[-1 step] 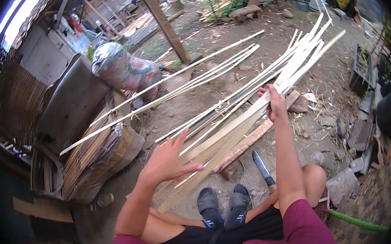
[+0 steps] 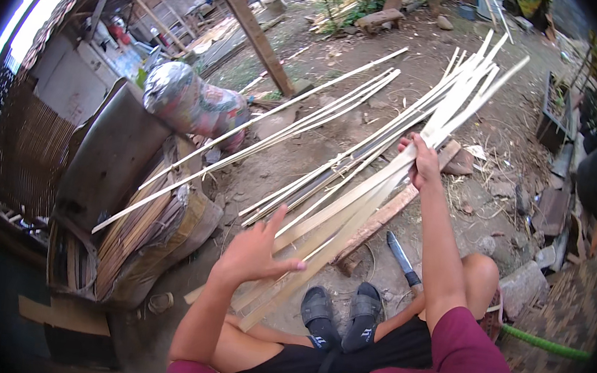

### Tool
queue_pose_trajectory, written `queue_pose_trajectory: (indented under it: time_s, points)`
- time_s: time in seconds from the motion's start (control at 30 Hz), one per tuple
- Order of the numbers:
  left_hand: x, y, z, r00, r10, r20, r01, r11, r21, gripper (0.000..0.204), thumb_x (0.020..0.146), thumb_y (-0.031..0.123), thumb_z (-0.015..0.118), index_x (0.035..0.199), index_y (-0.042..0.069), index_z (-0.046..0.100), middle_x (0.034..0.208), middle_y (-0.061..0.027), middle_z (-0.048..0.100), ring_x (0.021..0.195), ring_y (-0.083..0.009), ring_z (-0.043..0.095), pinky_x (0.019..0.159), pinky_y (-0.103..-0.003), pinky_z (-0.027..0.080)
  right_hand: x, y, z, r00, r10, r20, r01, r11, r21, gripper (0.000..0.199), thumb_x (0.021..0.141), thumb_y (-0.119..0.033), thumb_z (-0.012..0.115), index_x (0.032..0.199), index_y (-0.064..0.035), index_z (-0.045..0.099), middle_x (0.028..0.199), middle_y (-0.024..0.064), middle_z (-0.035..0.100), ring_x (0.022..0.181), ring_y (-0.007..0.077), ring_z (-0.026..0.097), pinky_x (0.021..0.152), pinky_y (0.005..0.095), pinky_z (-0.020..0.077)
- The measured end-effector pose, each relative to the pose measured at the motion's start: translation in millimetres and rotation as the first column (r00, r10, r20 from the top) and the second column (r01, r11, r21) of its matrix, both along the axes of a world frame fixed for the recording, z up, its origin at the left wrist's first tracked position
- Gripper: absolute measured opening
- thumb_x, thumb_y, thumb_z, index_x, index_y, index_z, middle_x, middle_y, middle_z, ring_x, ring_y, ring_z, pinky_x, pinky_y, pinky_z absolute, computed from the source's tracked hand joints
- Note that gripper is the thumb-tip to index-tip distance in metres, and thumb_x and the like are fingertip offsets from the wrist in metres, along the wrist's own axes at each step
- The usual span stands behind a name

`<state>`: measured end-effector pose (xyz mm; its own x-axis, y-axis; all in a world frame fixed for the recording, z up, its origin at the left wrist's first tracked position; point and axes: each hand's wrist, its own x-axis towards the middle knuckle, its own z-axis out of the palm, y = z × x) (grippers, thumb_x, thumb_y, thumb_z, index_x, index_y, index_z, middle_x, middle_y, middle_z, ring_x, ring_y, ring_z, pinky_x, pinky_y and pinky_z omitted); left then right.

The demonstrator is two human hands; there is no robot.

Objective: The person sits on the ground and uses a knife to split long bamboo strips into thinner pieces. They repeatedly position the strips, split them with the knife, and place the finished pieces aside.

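right hand [image 2: 425,162] grip pinching flat pale bamboo strips [image 2: 354,198] | left hand [image 2: 253,253] grip spread, fingers splayed over strips

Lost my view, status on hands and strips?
Right hand gripping bamboo strips. Left hand open, fingers spread, at the strips' near ends. Knife on the ground beside them.

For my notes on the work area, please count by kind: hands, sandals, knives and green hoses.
Hands: 2, left hand and right hand
Black sandals: 2
Knife: 1
Green hose: 1
Total: 6
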<state>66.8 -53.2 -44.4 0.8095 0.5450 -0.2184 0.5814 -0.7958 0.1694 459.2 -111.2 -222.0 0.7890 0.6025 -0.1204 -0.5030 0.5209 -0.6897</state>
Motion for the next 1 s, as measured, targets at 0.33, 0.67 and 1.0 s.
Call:
queue_pose_trajectory:
  time_s: [0.33,0.67,1.0]
  points:
    - [-41,-47,-57,0.996,0.068,0.052,-0.057,0.981,-0.187,0.078,0.094,0.040,0.061,0.154,0.006,0.026,0.125,-0.0271,0.062,0.114,-0.0425,0.062,0.096,-0.046,0.050,-1,16,-60,0.994,-0.078,-0.076,0.072,0.994,-0.079,0.026,0.100,-0.016,0.057,0.112,0.0063,0.050,0.096,0.0176,0.065,0.072,0.0218,0.067,0.060,0.0339,0.0577]
    - [-26,-86,-48,0.896,0.132,-0.424,-0.295,0.890,-0.347,0.087,0.091,0.037,0.069,0.156,0.005,0.020,0.127,-0.0263,0.061,0.114,-0.0360,0.063,0.098,-0.043,0.049,5,-9,-22,0.991,-0.123,-0.054,0.114,0.982,-0.150,0.025,0.099,-0.018,0.060,0.113,0.0015,0.052,0.090,0.0144,0.067,0.068,0.0191,0.066,0.056,0.0346,0.0593]
    - [-66,-96,-137,0.904,0.243,-0.351,-0.273,-0.303,-0.913,0.060,0.097,0.033,0.067,0.143,0.004,0.043,0.090,-0.0111,0.067,0.082,-0.0167,0.068,0.072,-0.031,0.056,8,-7,-154,0.953,-0.097,-0.287,0.025,0.969,-0.247,0.029,0.102,-0.027,0.057,0.110,0.0013,0.055,0.093,0.0163,0.069,0.070,0.0208,0.068,0.058,0.0363,0.0594]
